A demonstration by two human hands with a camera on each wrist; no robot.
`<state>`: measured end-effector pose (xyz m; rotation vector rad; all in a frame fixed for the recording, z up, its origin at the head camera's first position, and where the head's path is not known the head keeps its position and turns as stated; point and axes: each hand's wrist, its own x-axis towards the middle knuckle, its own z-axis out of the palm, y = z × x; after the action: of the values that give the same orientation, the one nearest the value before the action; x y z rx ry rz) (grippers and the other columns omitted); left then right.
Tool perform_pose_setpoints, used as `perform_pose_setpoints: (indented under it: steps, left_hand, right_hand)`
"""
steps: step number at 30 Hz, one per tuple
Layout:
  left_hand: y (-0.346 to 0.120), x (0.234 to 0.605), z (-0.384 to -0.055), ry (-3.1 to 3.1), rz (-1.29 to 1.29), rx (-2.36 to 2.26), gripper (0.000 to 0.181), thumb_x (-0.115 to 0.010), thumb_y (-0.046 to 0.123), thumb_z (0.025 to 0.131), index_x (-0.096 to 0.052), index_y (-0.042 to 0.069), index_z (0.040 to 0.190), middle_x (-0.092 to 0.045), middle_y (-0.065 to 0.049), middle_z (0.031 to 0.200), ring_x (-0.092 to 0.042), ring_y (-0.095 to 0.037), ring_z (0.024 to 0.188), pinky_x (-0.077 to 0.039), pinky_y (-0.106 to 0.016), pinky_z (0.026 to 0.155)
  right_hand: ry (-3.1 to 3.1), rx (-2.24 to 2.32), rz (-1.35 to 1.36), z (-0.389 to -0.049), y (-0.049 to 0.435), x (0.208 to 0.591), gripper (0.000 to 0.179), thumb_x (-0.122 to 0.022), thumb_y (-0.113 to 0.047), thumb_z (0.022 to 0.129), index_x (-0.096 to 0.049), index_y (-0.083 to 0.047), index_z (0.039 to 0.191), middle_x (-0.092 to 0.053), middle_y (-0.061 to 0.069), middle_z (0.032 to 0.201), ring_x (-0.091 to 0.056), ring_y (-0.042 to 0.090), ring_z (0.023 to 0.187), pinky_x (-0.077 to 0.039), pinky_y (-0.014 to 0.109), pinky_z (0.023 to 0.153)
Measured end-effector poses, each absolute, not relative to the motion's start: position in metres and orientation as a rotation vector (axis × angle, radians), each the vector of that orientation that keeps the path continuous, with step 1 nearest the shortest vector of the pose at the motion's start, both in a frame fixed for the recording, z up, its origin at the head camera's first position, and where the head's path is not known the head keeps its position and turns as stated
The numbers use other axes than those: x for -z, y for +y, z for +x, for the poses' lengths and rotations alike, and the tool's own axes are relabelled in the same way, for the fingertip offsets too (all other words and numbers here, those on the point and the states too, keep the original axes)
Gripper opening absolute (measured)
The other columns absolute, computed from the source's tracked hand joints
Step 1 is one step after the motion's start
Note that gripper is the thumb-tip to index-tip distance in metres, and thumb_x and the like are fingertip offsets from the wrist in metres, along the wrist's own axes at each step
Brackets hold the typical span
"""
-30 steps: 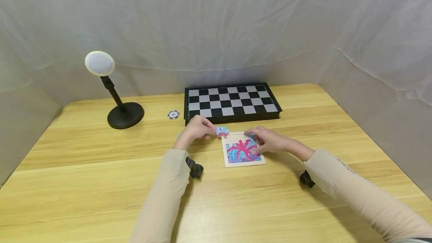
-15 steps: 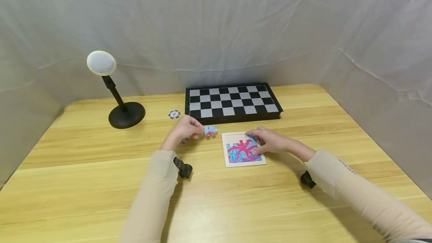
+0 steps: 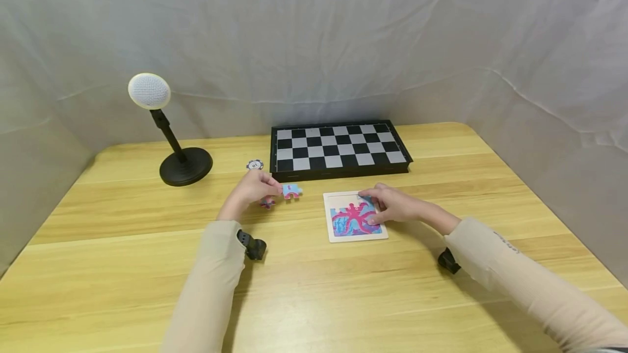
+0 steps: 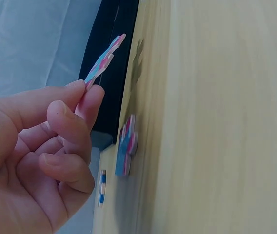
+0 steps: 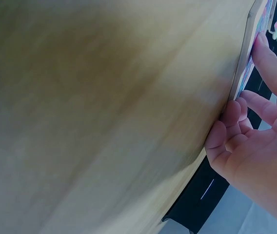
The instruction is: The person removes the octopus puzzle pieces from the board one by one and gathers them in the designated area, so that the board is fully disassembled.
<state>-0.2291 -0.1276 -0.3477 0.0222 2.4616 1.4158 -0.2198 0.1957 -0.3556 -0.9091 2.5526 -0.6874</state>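
Note:
My left hand (image 3: 251,187) pinches a blue and pink jigsaw piece (image 3: 291,191) between thumb and forefinger. In the left wrist view the held piece (image 4: 101,62) stands tilted above the table, the other fingers curled loosely below it. Beneath that hand lie more puzzle pieces (image 3: 267,202), partly hidden by it in the head view. To the right is a square puzzle board (image 3: 357,238) showing a pink octopus, with bare board along its top. My right hand (image 3: 394,204) holds the board's right side, thumb on the picture and the lower fingers curled against the edge.
Behind the puzzle sits a black-framed checkered board (image 3: 338,148). A poker chip (image 3: 255,164) lies left of its front corner. Farther left stands a round white mesh head on a black stand (image 3: 186,166). Grey-white cloth (image 3: 314,42) hangs around the wooden table (image 3: 319,298).
My left hand has moved left with the jigsaw piece, from the puzzle board's upper left corner to over the loose pieces. The right hand stays on the board.

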Motion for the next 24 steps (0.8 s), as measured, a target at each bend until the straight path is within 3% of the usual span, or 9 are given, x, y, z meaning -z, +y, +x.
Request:
perform_pose_setpoints:
  steps: [24]
  left_hand:
    - [-0.1313, 0.3476, -0.228, 2.437, -0.032, -1.386, 0.01, -0.062, 0.004, 0.082, -0.065, -0.005, 0.083, -0.063, -0.009, 0.07, -0.048, -0.011, 0.046, -0.039, -0.021, 0.046]
  right_hand:
    - [2.554, 0.683, -0.921, -0.2209, 0.1969, 0.3573, 0.059, -0.071, -0.013, 0.077, -0.044, 0.007, 0.125, -0.042, 0.006, 0.082, -0.039, 0.016, 0.071, -0.037, 0.024, 0.06]
